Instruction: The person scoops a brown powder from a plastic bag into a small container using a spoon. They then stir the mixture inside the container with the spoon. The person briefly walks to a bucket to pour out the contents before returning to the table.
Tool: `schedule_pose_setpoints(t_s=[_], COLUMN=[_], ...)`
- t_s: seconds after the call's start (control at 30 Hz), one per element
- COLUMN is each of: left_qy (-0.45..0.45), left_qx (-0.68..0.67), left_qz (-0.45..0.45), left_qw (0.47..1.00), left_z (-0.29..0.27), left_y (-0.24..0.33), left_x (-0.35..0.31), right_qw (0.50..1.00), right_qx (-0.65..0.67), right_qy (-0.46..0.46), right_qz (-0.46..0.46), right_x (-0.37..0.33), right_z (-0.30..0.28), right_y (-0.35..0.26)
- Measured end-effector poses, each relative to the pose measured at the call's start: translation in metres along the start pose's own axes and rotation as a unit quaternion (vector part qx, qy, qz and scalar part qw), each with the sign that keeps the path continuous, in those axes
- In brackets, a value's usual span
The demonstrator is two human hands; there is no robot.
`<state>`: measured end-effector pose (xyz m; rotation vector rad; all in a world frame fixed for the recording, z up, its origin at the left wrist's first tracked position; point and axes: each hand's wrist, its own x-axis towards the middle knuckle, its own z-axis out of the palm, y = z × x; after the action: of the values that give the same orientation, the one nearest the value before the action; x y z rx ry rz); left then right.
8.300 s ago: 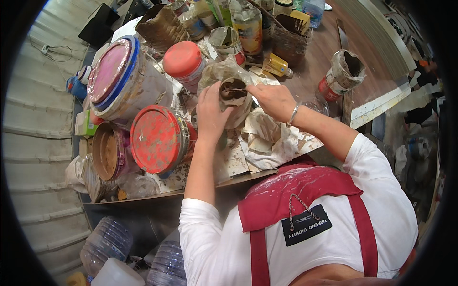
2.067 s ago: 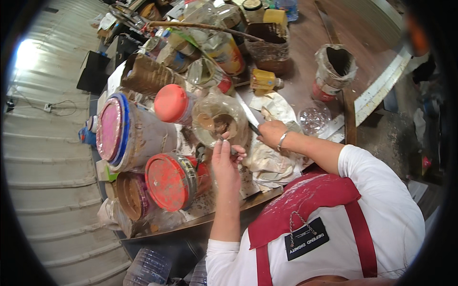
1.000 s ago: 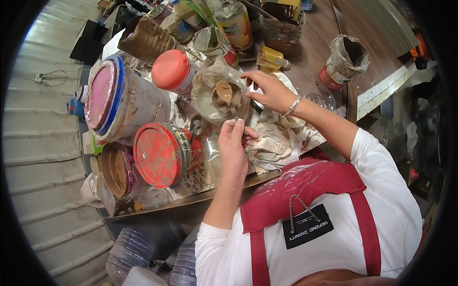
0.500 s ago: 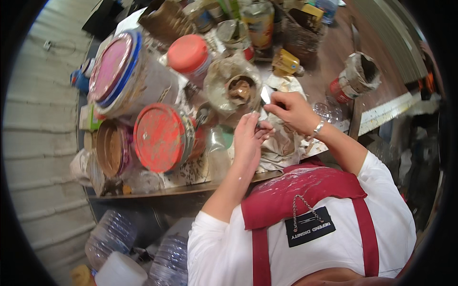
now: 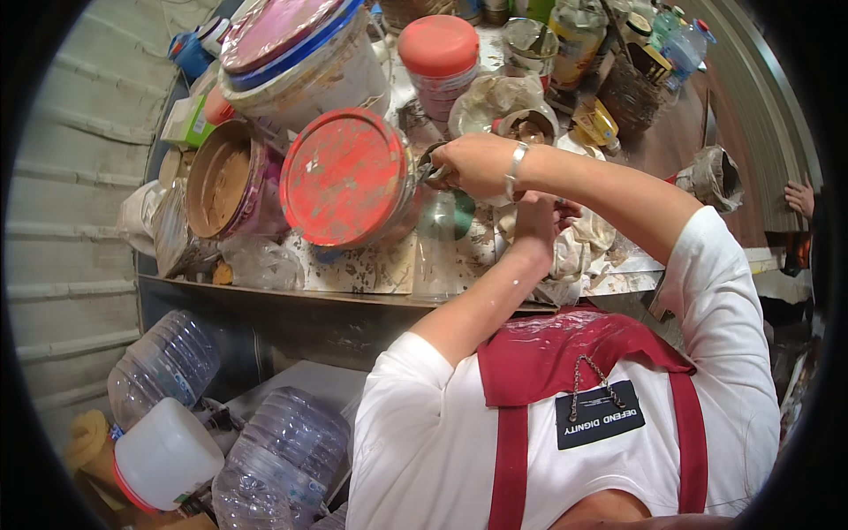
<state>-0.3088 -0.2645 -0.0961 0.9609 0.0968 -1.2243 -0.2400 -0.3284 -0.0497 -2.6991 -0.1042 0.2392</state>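
Crossed over a crowded worktop, right above left

Reaching with the right hand [image 5: 477,163] across the left hand [image 5: 537,216], partly covering it. At the right fingertips, a dark grey object [image 5: 433,170], just beside the red-lidded bucket [image 5: 343,181] and back from the near edge of the worktop [image 5: 676,141]. Too hidden to tell whether gripped or merely touched. Curled, the left fingers; impossible to tell whether around anything.

Beyond the crossed wrists, a cup [image 5: 502,125] with brown contents, surrounded by crinkled translucent plastic [image 5: 477,99]. To the right, an amber bottle [image 5: 598,124]; closer to the near edge, a crumpled cloth [image 5: 583,243]. Toward the left edge, a brown-coated tub [image 5: 201,181] and a blue-rimmed bucket [image 5: 305,84]. Below the near edge, 2 ribbed clear jugs [image 5: 168,362] and 1 white container [image 5: 168,450]. Near the right edge, another person's hand [image 5: 800,196].
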Motion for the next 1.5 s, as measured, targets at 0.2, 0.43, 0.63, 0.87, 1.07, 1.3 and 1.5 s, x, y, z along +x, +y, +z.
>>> schedule_pose_setpoints(t_s=[0.2,0.43,0.63,0.87,1.07,1.3,1.5], left_qy=[0.017,-0.017,-0.023,-0.034,-0.079,-0.074,0.025], left_qx=[0.009,0.016,0.013,0.001,-0.006,-0.013,0.159], left_qz=[-0.006,-0.006,-0.009,-0.008,-0.011,-0.026,0.103], left_qw=[1.0,1.0,1.0,0.999,0.997,0.997,0.982], left_z=[-0.004,-0.007,-0.008,-0.016,-0.016,-0.039,-0.1], left_y=[-0.008,-0.002,-0.005,-0.002,0.016,0.014,0.037], left_x=[0.006,0.007,0.011,0.016,0.007,-0.022,-0.039], right_qw=[0.909,0.868,0.976,0.996,0.989,0.998,0.984], right_qx=[0.364,0.414,0.121,-0.053,-0.015,-0.033,-0.012], right_qy=[-0.131,-0.138,-0.101,-0.032,-0.137,-0.012,-0.118], right_qz=[0.157,0.238,0.153,0.06,0.043,0.047,0.131], right_x=[0.036,0.043,0.048,0.05,0.054,0.065,0.087], right_z=[0.036,0.019,0.022,0.017,-0.01,-0.005,0.007], right_y=[0.001,0.015,0.011,-0.003,0.004,0.012,0.004])
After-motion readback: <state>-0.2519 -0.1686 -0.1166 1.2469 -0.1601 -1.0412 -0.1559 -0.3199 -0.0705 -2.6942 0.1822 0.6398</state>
